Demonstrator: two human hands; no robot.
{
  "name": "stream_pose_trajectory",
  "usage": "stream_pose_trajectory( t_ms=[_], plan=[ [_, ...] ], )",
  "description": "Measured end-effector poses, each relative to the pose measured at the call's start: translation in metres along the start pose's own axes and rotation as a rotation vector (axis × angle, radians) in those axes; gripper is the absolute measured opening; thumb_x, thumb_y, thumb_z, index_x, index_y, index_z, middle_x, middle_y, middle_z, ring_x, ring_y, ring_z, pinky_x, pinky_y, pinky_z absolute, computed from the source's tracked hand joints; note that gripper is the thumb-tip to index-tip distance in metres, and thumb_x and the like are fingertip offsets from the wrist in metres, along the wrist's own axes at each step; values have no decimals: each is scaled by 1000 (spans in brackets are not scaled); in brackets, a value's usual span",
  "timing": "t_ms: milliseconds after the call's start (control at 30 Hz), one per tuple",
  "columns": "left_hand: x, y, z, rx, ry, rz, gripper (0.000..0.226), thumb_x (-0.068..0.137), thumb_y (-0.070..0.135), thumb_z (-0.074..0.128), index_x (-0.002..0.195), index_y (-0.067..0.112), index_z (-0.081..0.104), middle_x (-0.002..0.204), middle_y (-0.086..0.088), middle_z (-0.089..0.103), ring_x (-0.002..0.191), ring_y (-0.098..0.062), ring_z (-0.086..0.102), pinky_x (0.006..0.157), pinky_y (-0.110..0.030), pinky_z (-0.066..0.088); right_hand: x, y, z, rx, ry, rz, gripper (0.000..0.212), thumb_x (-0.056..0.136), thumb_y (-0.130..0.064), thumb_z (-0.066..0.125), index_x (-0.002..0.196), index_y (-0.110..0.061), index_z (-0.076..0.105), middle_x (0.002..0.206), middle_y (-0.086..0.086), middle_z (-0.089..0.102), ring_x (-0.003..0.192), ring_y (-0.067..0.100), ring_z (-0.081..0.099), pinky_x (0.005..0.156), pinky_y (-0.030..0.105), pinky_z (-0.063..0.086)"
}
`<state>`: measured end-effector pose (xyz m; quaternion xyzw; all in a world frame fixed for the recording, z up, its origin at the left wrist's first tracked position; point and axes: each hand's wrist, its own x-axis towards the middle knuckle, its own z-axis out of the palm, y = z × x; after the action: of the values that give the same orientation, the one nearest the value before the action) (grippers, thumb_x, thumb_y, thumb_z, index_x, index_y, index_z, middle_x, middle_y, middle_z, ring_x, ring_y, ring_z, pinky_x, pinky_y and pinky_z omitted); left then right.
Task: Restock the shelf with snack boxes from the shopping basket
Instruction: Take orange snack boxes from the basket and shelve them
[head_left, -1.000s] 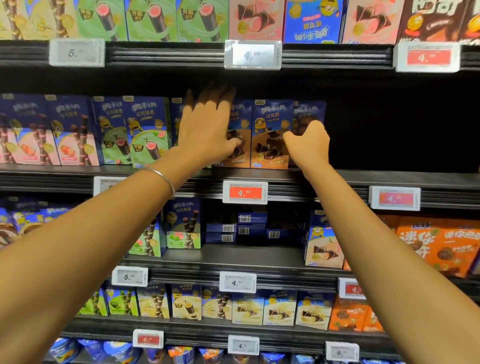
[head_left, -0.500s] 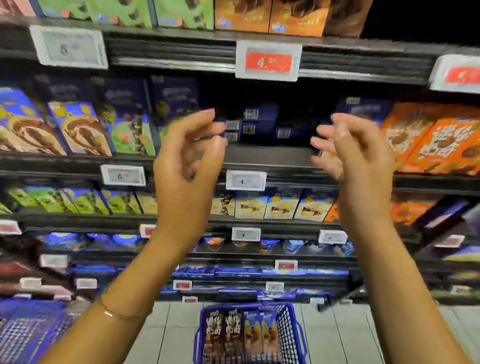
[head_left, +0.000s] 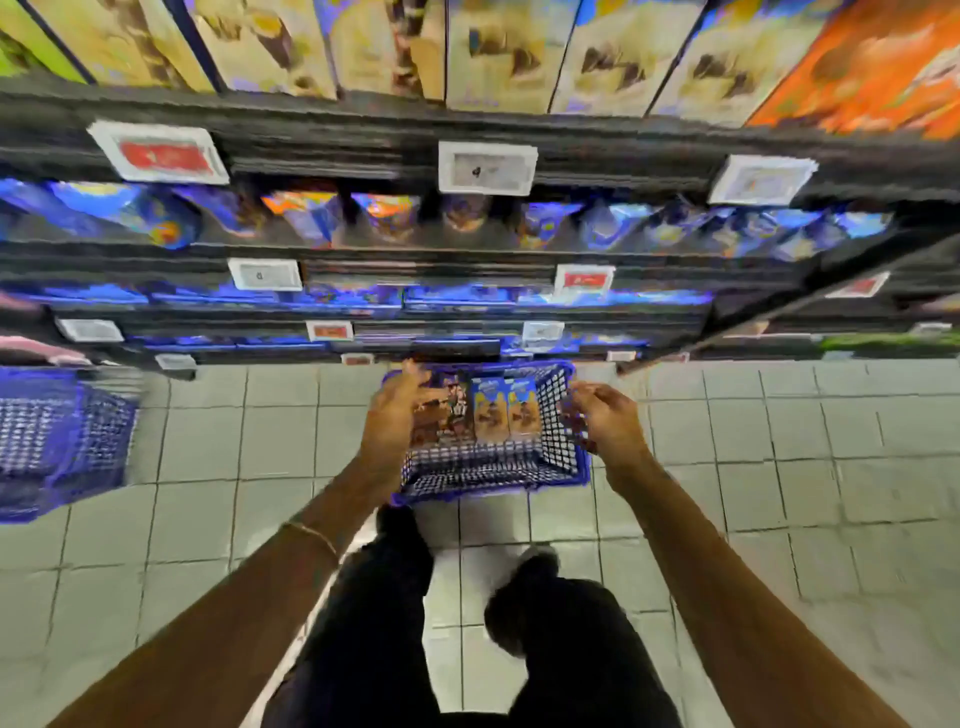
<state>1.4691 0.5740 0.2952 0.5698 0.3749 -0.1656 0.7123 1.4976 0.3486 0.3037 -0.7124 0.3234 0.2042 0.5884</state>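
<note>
The shopping basket is showing blue plastic in a fine square mesh. Inside it, the snack boxes on its left side are showing dark chocolate brown, and the blue-topped boxes at its middle are fading down into yellow-orange. Under the basket, the floor tiles are lying pale grey-green in a grid of darker lines. Far left of the basket, a second basket is repeating the blue mesh. Beyond the basket, the shelf is running black, with price tags showing white around red panels
</note>
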Motion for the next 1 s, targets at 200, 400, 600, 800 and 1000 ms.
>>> stream_pose_trajectory(
  t_ms=[200,400,600,800,1000],
  plan=[
    [137,-116,12,15,-32,-86,45,113,45,34,105,16,68,96,-7,78,66,-15,74,64,-29,56,151,129,27,-36,-2,118,24,103,-24,56,80,-19,57,67,3,61,57,15,54,50,20,37],
    [277,-215,21,22,-102,-167,64,103,72,26,114,21,63,106,-2,69,85,-19,67,68,-29,51,302,258,72,-227,-79,-25,22,101,-20,57,80,-19,57,70,13,57,48,15,47,51,25,35],
    [343,-263,42,31,-47,-107,73,100,78,25,112,19,66,113,1,77,100,-23,75,89,-36,47,388,338,110,-600,-149,-123,45,84,-45,68,112,-10,67,114,14,68,106,30,65,97,41,53],
    [339,-267,52,26,53,-37,75,99,81,25,107,21,69,104,1,80,95,-22,78,80,-35,50,389,360,126,-740,5,-326,56,91,-38,66,132,-3,50,135,20,48,127,40,46,101,50,46],
    [322,-274,53,69,68,-11,74,100,79,23,109,21,69,114,-1,78,98,-22,76,83,-36,51,382,361,122,-388,-27,-371,50,91,-24,70,133,-11,44,112,11,67,105,33,65,87,53,53]
  ],
)
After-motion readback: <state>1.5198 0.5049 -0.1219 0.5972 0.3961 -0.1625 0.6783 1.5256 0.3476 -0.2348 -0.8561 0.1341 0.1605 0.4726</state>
